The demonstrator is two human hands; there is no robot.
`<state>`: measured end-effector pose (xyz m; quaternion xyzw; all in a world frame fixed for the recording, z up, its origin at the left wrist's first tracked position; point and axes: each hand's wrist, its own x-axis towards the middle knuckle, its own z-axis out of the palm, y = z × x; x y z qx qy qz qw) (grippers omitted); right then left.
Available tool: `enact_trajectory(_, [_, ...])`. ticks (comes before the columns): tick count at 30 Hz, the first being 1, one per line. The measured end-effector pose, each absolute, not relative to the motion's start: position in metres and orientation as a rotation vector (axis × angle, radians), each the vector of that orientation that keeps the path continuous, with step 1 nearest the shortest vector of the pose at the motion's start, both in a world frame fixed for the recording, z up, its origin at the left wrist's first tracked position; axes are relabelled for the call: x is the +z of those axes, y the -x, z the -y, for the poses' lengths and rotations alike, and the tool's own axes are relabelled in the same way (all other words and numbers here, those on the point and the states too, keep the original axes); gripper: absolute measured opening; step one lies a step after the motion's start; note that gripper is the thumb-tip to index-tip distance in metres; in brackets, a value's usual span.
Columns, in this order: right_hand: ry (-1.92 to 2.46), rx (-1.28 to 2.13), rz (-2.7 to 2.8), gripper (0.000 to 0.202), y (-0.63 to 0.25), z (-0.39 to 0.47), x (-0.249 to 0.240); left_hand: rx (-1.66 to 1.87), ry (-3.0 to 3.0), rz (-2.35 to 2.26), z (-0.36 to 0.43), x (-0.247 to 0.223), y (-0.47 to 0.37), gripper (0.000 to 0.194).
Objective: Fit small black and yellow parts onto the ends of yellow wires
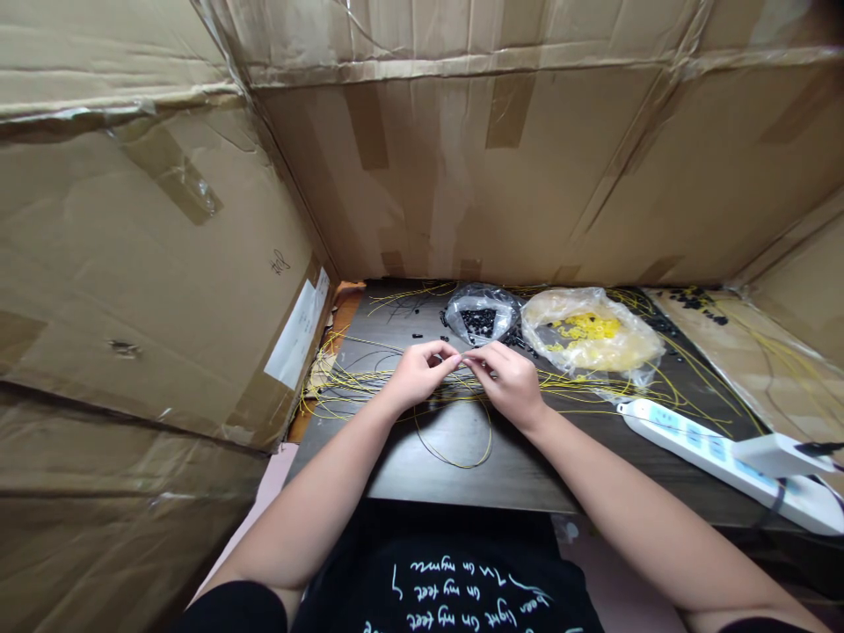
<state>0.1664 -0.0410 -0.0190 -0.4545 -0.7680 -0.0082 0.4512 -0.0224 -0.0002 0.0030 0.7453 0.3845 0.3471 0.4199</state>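
Observation:
My left hand [422, 374] and my right hand [507, 382] meet over the middle of the table, fingertips nearly touching. Both are closed in a pinch on a thin wire. A loop of yellow-and-dark wire [454, 464] hangs from them toward the table's front edge. Whatever small piece may sit between the fingertips is too small to make out. Beneath and beside the hands, a bundle of long yellow and black wires [360, 384] runs across the table. Just beyond my fingers stands an open clear bag of small black parts [479, 322].
A clear bag of small yellow parts [590, 330] lies behind my right hand. To the right is a white power strip [699, 453] with a plugged-in adapter [771, 454]. Cardboard walls [448, 185] enclose the dark table [422, 479]. Loose black parts [699, 301] lie at the far right.

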Motion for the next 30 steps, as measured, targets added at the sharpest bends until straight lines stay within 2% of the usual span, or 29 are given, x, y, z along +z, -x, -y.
enact_trajectory(4, [1.098,0.056,1.894,0.024,-0.169,0.039,-0.019,0.835,-1.937,-0.95,-0.002,0.002,0.025,0.033])
enact_trajectory(8, [1.046,0.093,1.943,0.017,-0.171,0.037,-0.02,0.805,-2.024,-0.973,-0.003,0.001,0.026,0.032])
enact_trajectory(17, [1.091,0.11,1.969,0.015,-0.169,0.039,-0.016,0.879,-2.196,-0.947,-0.004,-0.001,0.026,0.022])
enact_trajectory(23, [1.152,0.382,1.761,0.017,-0.164,0.036,-0.019,1.069,-2.595,-0.862,-0.001,-0.005,0.026,0.021])
enact_trajectory(30, [1.191,0.672,1.586,0.024,-0.163,0.03,-0.024,1.098,-2.914,-0.842,-0.001,-0.009,0.027,0.019])
